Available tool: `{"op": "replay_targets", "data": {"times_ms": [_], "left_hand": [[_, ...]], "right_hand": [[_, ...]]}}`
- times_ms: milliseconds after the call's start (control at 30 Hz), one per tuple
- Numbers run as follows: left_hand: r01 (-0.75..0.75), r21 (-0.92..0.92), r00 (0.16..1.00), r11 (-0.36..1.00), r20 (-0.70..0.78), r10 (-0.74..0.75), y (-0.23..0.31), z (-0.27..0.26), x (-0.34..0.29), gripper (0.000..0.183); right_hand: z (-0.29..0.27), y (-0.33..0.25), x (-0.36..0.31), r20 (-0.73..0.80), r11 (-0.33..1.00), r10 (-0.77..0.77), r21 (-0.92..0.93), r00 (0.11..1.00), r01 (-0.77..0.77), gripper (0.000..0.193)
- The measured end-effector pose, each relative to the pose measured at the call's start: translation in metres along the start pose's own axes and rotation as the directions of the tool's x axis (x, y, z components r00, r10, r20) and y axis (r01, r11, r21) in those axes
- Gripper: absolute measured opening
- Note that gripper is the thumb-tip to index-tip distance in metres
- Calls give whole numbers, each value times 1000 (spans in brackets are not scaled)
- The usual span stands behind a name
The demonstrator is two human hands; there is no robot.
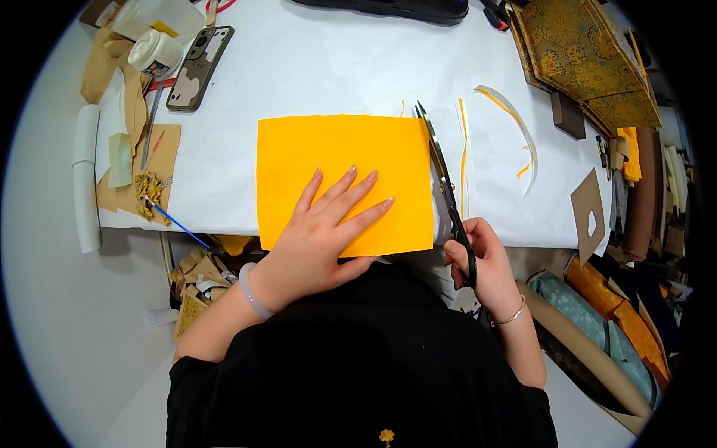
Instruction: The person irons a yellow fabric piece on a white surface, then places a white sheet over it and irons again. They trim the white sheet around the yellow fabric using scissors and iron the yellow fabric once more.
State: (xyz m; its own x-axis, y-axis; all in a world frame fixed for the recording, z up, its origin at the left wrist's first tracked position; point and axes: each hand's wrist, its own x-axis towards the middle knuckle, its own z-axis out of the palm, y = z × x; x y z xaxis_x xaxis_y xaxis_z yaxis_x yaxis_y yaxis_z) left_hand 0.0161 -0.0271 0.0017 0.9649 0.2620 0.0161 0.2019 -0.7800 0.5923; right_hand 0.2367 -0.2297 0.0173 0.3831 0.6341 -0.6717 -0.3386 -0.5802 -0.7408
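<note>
A yellow rectangular sheet (299, 145) lies at the table's front edge, its near side reaching slightly past the edge. My left hand (328, 216) rests flat on it, fingers spread. In my right hand (482, 261) is a pair of black-handled scissors (442, 164), gripped by the handles. Its blades point away from me along the sheet's right side, with the tips near the far right corner. Thin yellow and white trimmed strips (463, 157) lie just right of the scissors. Farther right is a curved strip (523, 127) of white and yellow.
At the left are a phone (198, 71), a white jar (154, 52), brown card (168, 149) and a blue-handled brush (179, 222). Patterned brocade boards (582, 52) stand at the far right, near a grey-brown card piece (588, 213). Fabric rolls (590, 343) lie below on the right.
</note>
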Motion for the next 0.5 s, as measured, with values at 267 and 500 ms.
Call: {"op": "replay_targets", "data": {"times_ms": [267, 500], "left_hand": [[-2, -19, 1000, 1000, 5, 2, -1, -1, -1, 79], [-3, -28, 1000, 1000, 4, 3, -2, -2, -1, 79]], "right_hand": [[5, 0, -2, -25, 1000, -8, 15, 1000, 8, 40], [7, -2, -2, -34, 1000, -10, -9, 999, 9, 37]]}}
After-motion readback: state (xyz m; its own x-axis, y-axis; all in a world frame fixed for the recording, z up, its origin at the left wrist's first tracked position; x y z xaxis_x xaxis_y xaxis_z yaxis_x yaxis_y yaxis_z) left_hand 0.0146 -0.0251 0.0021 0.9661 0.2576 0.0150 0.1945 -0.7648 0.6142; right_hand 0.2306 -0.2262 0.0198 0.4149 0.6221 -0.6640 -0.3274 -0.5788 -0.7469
